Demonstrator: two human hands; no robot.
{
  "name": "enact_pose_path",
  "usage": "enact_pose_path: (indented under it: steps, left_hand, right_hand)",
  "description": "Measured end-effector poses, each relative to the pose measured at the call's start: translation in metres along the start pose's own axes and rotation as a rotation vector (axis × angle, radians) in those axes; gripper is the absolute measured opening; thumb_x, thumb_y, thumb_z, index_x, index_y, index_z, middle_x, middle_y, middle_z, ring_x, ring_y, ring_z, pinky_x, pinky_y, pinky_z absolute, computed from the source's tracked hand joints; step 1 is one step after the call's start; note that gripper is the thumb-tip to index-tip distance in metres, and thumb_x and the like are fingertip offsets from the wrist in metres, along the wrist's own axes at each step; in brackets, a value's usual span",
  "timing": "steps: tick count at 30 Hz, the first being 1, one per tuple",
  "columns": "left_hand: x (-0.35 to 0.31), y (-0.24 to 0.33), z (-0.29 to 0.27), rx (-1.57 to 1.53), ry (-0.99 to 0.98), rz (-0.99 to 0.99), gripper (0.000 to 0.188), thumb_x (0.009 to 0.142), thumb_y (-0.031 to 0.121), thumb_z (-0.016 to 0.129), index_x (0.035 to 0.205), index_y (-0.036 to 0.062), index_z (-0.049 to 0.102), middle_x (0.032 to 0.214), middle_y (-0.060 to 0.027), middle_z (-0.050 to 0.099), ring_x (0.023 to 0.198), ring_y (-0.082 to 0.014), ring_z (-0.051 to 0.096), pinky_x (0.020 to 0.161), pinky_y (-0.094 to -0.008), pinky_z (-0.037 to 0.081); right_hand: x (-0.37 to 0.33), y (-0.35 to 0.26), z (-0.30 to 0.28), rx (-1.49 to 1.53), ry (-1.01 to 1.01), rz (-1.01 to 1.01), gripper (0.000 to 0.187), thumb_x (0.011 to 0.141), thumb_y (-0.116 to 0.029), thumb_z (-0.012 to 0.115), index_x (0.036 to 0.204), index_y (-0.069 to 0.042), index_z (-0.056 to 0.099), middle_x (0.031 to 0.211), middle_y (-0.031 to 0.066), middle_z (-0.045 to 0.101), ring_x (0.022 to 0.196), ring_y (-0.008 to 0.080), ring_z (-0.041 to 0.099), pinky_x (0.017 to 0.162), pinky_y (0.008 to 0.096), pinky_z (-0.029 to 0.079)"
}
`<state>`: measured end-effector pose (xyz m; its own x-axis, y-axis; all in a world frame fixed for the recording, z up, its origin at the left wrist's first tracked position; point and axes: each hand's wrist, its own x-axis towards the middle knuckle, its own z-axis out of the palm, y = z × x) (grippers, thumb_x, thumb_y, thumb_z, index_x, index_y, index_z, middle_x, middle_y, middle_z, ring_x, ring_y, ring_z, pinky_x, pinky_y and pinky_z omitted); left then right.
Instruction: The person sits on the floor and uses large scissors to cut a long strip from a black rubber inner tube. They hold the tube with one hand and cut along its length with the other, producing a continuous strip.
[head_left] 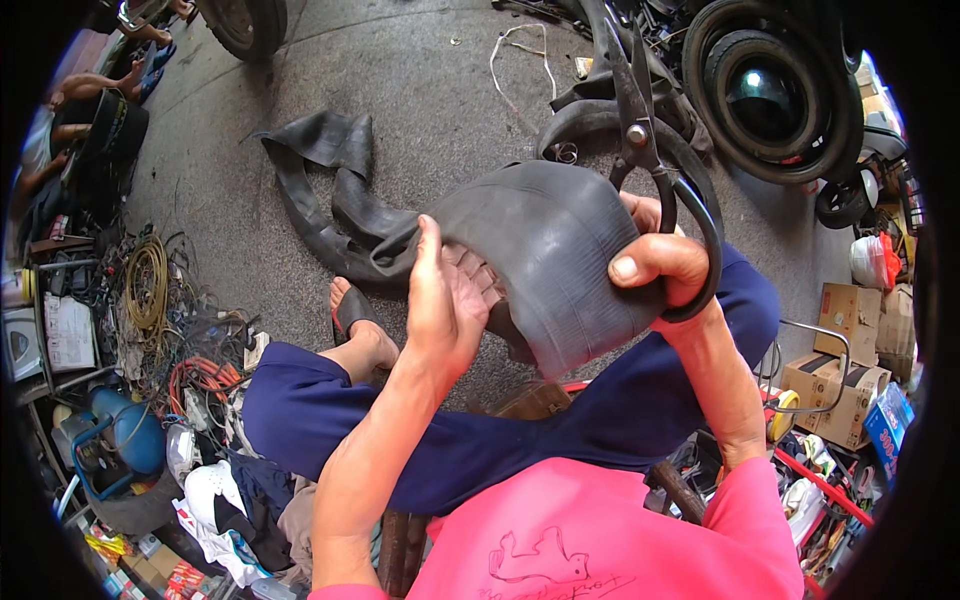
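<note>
Rubber tube (560, 250), black and broad, is held up in front of the lap, clear of the floor (430, 90), with its trailing length (365, 210) spread out to the left beyond the bare foot. By the right hand (665, 260) the far edge is gripped, thumb pressed on the near face, while large shears (637, 135) are carried on the same hand, the handle loop hung round it and the blades pointed away from the body. The left hand (450, 300) is set against the open side, thumb raised and fingers half curled; whether the rubber is pinched there cannot be told. For good handling, the wall is probably best spread evenly between both hands, so that folds are flattened and the seam lines can be followed. Slack in the trailing length should be gathered nearer, lest the piece be dragged askew. The shears' points are better directed outward, well apart from the left fingers and the knees, and the right grip should be firm enough that the loop is not allowed to swing while the rubber is turned.
</note>
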<state>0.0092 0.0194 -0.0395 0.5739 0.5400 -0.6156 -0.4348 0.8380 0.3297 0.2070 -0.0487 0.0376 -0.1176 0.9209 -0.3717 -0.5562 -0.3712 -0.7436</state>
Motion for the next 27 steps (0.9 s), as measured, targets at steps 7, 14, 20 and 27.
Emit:
enact_pose_path:
  steps: [7,14,20,27]
  left_hand:
    - [0.025,0.018,-0.016,0.034,0.016,0.046,0.037,0.097,0.028,0.048,0.120,0.0019,0.060,0.118,-0.0154,0.066,0.106,-0.0276,0.064,0.094,-0.0422,0.050]
    - [0.005,0.064,-0.004,0.987,0.499,0.876,0.048,0.078,0.002,0.050,0.124,-0.0085,0.051,0.110,-0.0207,0.061,0.098,-0.0280,0.060,0.093,-0.0348,0.046]
    - [0.029,0.045,-0.029,0.725,0.337,0.686,0.045,0.089,0.017,0.058,0.132,0.0060,0.052,0.107,-0.0112,0.062,0.085,-0.0220,0.060,0.074,-0.0365,0.054]
    - [0.006,-0.016,-0.044,-0.145,0.196,0.017,0.086,0.095,0.071,0.033,0.135,-0.0043,0.045,0.118,-0.0281,0.060,0.099,-0.0342,0.064,0.083,-0.0419,0.057]
  right_hand:
    - [-0.019,-0.007,-0.004,-0.127,-0.058,0.037,0.066,0.064,-0.012,0.068,0.126,0.007,0.057,0.109,0.0111,0.069,0.098,0.0174,0.065,0.091,0.0275,0.048]
    - [-0.017,0.025,-0.033,0.012,0.090,0.215,0.030,0.068,-0.005,0.067,0.096,0.005,0.065,0.081,0.0083,0.067,0.062,0.0147,0.061,0.061,0.0265,0.048]
    - [-0.012,0.102,-0.013,0.502,0.095,0.460,0.023,0.088,-0.014,0.070,0.103,0.004,0.066,0.095,0.0136,0.071,0.079,0.0209,0.072,0.073,0.0340,0.059]
    - [0.015,0.131,0.002,0.755,0.082,0.155,0.032,0.092,-0.010,0.062,0.119,0.005,0.059,0.106,0.0140,0.069,0.093,0.0203,0.070,0.085,0.0334,0.057]
